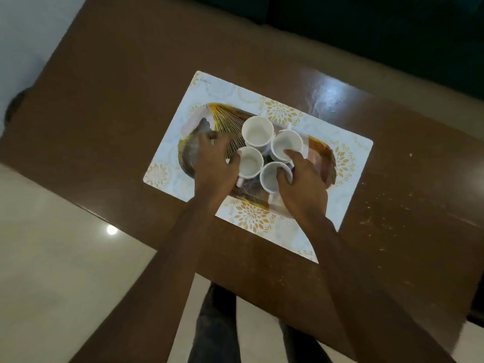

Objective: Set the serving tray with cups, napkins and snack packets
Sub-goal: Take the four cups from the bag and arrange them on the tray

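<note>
Four white cups (257, 133) in play: one at the left hand (214, 163) thumb, two touched by right hand (301, 182) fingers, one beyond every fingertip. One tray (323, 163), one placemat (170, 153), one table (131, 74).

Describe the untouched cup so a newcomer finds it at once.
On the brown table a white placemat bears an oval tray with four white cups. The far cup is the only one untouched by the left hand or right hand.
</note>
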